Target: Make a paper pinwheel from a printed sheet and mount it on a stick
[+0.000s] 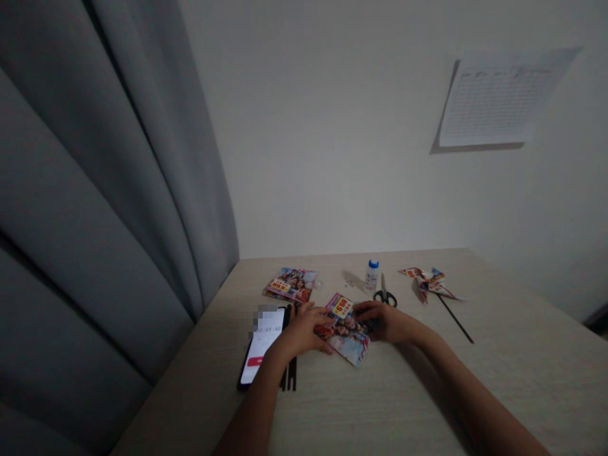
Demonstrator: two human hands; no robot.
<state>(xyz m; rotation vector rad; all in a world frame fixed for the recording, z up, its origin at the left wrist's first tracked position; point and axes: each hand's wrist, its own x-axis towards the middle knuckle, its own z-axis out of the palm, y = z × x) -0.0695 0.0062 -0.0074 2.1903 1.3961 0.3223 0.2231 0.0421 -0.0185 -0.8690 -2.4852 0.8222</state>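
A colourful printed paper sheet (349, 345) with a yellow price patch lies at an angle on the table between my hands. My left hand (304, 330) rests at its left edge, fingers spread and thumb apart, the fingertips touching the paper. On the opposite edge, my right hand (382, 322) has its fingers curled in against the paper, seeming to pinch it; the fingertips are partly in shadow. Just behind my right hand lie black-handled scissors (386, 296). Several thin black sticks (291, 379) lie partly under my left hand and wrist.
A stack of similar printed sheets (291, 284) lies at the back left. A phone (259, 354) showing a timer sits left of my left forearm. Behind the scissors stands a small blue-capped bottle (372, 277). A paper pinwheel (427, 285) on a black stick (456, 318) lies right.
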